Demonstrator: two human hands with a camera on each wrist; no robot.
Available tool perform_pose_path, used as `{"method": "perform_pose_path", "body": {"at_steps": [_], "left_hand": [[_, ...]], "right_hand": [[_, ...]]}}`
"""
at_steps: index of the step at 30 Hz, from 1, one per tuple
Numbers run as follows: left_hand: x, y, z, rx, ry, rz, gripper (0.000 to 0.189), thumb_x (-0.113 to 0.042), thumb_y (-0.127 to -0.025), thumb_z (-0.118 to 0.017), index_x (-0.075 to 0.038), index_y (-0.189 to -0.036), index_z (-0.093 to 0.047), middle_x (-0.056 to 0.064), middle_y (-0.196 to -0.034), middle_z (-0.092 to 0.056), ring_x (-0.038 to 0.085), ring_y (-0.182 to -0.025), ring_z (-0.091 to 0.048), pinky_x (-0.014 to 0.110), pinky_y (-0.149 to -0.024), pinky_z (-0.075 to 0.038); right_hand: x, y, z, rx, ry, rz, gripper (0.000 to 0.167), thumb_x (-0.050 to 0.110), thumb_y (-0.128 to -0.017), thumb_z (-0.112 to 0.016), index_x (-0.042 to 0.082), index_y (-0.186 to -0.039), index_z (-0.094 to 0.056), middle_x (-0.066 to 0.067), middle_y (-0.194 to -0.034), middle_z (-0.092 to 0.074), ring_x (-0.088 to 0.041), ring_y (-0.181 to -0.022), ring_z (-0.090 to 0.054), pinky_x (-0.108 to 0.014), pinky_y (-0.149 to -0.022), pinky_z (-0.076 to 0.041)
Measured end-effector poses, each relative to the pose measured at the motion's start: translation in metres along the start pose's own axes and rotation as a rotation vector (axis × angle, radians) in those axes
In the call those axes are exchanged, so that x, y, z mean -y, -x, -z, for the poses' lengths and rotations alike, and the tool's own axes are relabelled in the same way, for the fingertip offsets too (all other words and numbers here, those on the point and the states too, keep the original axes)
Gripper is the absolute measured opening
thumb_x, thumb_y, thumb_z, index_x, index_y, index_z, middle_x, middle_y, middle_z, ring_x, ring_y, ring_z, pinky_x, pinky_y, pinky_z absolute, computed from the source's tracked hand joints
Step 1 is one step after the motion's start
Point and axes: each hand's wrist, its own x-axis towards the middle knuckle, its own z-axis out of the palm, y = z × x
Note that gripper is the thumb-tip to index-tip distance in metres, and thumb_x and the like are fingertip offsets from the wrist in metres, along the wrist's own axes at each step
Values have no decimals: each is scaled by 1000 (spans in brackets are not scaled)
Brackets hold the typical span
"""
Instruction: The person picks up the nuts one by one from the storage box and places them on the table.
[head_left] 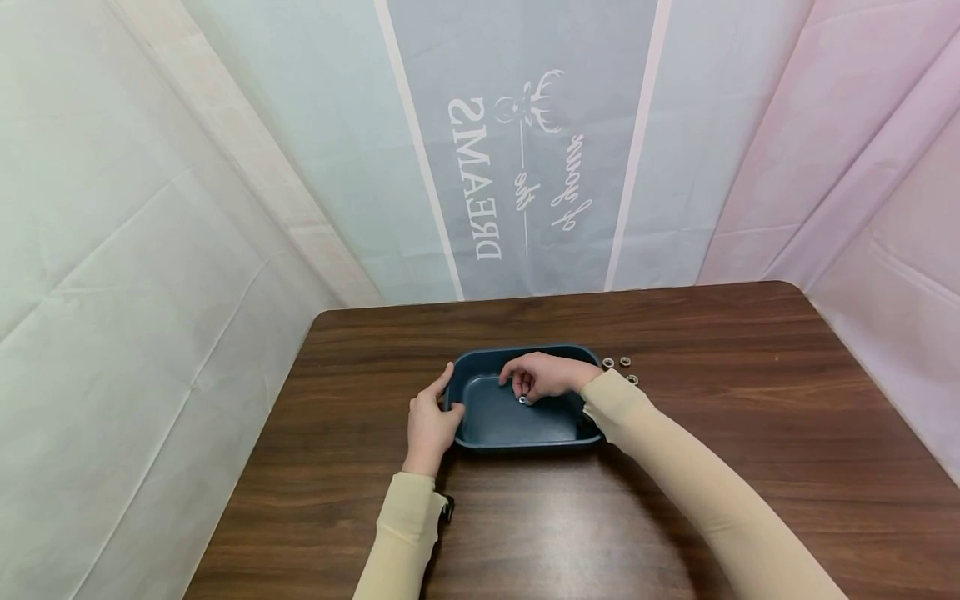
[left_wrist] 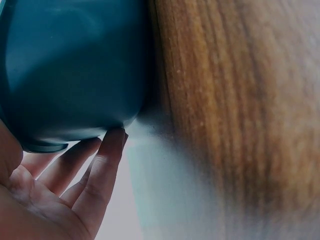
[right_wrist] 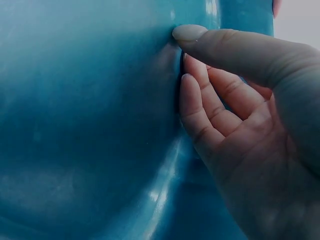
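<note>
A dark blue rectangular tray point(head_left: 495, 425) with rounded corners sits on the table. At its left end, my left hand point(head_left: 431, 425) grips the wall, thumb over the rim and fingers outside. The left wrist view shows those fingers point(left_wrist: 102, 182) against the tray's outer side point(left_wrist: 80, 75). Inside the tray, my right hand point(head_left: 551, 375) pinches a small silvery metal ring point(head_left: 522, 400) low over the floor. In the right wrist view the thumb and curled fingers point(right_wrist: 197, 107) are close to the tray's floor point(right_wrist: 90, 100); the ring is hidden there.
Three similar metal rings point(head_left: 608, 363) lie on the table right of the tray, one partly behind the right forearm. The dark wood table point(head_left: 712, 350) extends around the tray. Pale curtains point(head_left: 517, 167) hang behind and at both sides.
</note>
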Motion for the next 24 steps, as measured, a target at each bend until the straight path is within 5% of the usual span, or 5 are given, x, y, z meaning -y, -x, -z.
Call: {"method": "perform_pose_path", "body": {"at_steps": [24], "left_hand": [[-1, 0, 0, 3, 4, -8, 68, 1, -78, -64, -25, -140, -51, 11, -127, -60, 16, -41, -42, 29, -44, -38]], "right_hand": [[2, -1, 0, -12, 43, -13, 42, -6, -82, -67, 2, -123, -59, -5, -88, -64, -14, -74, -58, -29, -68, -49]]}}
